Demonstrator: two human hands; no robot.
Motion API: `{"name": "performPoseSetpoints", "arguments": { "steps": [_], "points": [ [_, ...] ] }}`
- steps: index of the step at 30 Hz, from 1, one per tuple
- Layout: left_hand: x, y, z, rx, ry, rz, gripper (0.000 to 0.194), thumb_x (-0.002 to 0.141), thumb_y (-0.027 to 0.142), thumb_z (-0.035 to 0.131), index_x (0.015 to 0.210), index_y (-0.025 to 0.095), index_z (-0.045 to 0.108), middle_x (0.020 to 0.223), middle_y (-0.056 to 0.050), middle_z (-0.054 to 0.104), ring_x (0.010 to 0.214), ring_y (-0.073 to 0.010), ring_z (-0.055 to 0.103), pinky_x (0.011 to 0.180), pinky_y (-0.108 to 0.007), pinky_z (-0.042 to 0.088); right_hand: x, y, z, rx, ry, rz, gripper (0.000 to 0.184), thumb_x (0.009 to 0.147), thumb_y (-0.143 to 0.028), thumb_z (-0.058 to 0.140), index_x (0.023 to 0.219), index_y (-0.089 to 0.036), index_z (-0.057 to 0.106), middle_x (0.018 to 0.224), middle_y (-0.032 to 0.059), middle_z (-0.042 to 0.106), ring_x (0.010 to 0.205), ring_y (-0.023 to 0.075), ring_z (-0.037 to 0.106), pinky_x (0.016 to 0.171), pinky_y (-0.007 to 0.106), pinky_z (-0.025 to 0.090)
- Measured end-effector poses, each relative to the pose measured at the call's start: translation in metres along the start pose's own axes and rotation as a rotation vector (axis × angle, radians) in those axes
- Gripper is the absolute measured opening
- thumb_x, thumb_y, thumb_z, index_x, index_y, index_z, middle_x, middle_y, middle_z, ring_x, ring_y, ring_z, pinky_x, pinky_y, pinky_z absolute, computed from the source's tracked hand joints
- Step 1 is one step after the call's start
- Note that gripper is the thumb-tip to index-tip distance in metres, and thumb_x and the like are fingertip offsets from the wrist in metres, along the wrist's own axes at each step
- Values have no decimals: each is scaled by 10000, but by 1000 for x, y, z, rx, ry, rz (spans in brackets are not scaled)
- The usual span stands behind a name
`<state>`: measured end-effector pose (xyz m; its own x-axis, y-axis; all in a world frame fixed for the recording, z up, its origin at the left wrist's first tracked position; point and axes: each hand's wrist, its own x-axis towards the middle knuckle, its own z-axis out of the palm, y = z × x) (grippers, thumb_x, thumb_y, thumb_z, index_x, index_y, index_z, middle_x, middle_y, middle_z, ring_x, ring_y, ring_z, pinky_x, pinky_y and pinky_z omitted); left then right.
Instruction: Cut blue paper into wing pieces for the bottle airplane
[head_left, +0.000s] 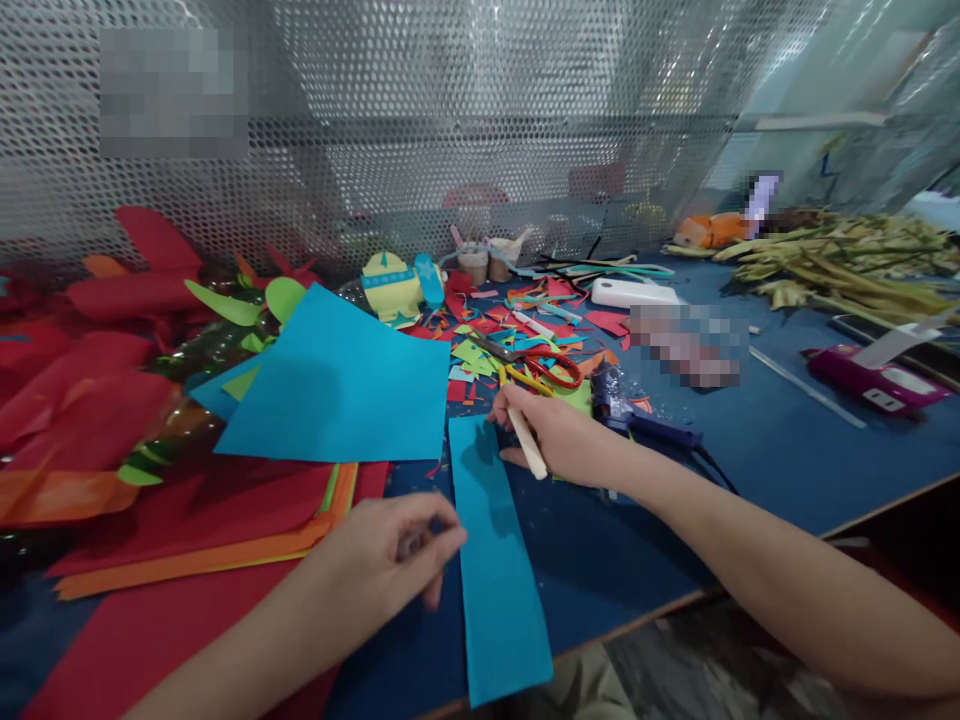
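Observation:
A long blue paper strip (495, 590) lies lengthwise in front of me, its near end at the table edge. My right hand (551, 430) is at the strip's far end, fingers closed around a cream-white pen (527, 445); one end of the pen points back toward me. By the strip's left edge is my left hand (409, 550), with thumb and index finger curled together in a ring. Whether anything is pinched there is hidden. A larger blue sheet (352, 390) lies to the left, over red and green paper pieces.
Red-handled scissors (555, 368) and a dark blue glue gun (637, 415) lie beyond my right hand. Colored scraps (487, 350) cover the middle. Red sheets (187, 520) are stacked left. Dried stalks (817, 250) and a magenta device (874, 380) are right; perforated metal mesh (420, 130) stands behind.

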<state>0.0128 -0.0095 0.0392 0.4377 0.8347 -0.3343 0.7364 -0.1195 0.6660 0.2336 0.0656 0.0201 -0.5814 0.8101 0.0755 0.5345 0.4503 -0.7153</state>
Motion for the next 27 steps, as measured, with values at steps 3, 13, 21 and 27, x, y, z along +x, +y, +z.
{"name": "performPoseSetpoints", "arguments": {
  "steps": [3,13,21,27],
  "points": [
    [7,-10,3,334,386,254,339,917,299,354,1136,206,596,1118,-77,670,1020,-207,620,830,-311,495,0,-2,3,-56,4,-31,329,698,-87,634,896,-219,407,691,-48,504,565,109,463,524,211,330],
    [15,-15,24,754,335,380,391,924,187,375,1282,252,518,1288,-115,557,956,-219,652,757,-347,560,8,0,8,417,217,76,258,920,-437,352,807,-222,439,651,-9,554,610,152,532,600,279,395],
    [16,-8,27,838,319,340,439,872,127,454,1287,250,524,1293,-150,556,944,-261,660,734,-384,562,16,5,23,458,273,47,152,753,-290,563,695,-208,448,598,-49,470,550,110,421,528,242,321],
    [16,-9,30,853,321,281,477,862,122,472,1306,296,499,1356,-167,491,899,-258,670,703,-393,566,19,4,26,411,267,11,215,742,-313,569,624,-202,428,569,-59,421,517,92,356,489,231,258]
  ]
}}
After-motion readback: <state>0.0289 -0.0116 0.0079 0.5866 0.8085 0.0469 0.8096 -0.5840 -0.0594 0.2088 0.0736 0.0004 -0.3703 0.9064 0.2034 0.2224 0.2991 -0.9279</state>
